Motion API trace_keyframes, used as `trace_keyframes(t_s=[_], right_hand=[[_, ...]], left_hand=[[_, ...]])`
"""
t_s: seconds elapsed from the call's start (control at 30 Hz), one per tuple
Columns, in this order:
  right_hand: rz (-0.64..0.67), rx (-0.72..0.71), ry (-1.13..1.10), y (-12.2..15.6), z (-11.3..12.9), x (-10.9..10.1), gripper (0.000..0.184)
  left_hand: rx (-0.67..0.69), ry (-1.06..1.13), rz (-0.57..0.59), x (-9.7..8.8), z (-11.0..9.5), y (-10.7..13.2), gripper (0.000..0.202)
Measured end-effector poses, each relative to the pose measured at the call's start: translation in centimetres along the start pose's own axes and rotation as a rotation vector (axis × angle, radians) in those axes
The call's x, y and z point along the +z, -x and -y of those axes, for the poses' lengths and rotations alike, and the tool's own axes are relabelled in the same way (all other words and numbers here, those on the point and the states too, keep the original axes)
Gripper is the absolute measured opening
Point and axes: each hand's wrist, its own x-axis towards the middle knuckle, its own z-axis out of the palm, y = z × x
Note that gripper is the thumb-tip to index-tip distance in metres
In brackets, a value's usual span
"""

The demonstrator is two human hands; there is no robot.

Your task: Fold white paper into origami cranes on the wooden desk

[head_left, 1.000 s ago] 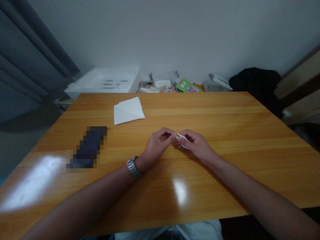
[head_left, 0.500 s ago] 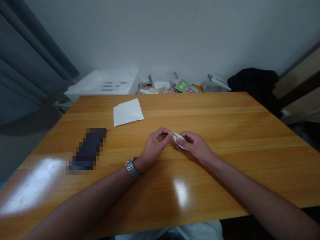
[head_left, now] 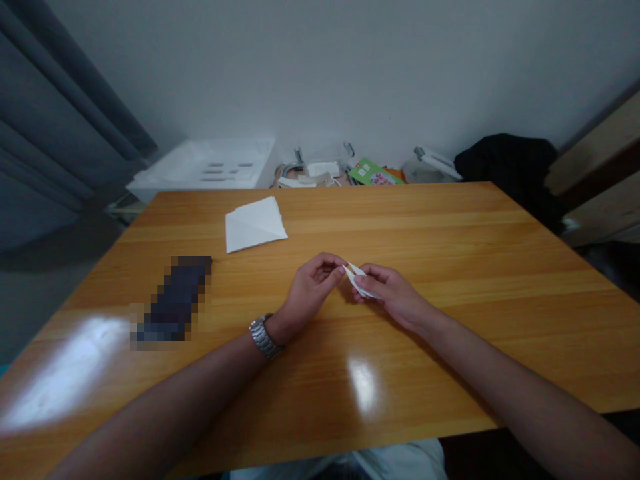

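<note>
A small piece of folded white paper [head_left: 358, 276] is held between my two hands above the wooden table [head_left: 450, 240]. My right hand [head_left: 387, 290] grips its body, thumb on top and fingers underneath. At its left end the paper splits into two pointed flaps with a gap between them. My left hand [head_left: 316, 283], below a metal wristwatch [head_left: 265, 336], pinches the tip of one flap between thumb and forefinger. Part of the paper is hidden by my right fingers.
A stack of white paper sheets [head_left: 255, 225] lies toward the back left of the table. A dark, pixelated object [head_left: 175, 300] is on the left. Behind the far edge are a white foam tray [head_left: 200, 167], a green booklet [head_left: 375, 172] and a black cloth heap [head_left: 505, 160].
The two pointed flaps of the folded paper have spread apart, and the gap between them is wider. My hands have barely shifted.
</note>
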Motion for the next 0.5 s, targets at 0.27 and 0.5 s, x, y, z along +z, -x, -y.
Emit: trace_keyframes(t_s=[0.27,0.5], right_hand=[[-0.003,0.027,-0.053,-0.1,-0.11,0.07,0.027],[0.011,-0.001,-0.006,-0.01,-0.02,0.06,0.029]], left_hand=[[0.001,0.031,0.012,0.1,-0.3,0.11,0.022],[-0.004,0.05,0.009,0.06,-0.08,0.08,0.022]])
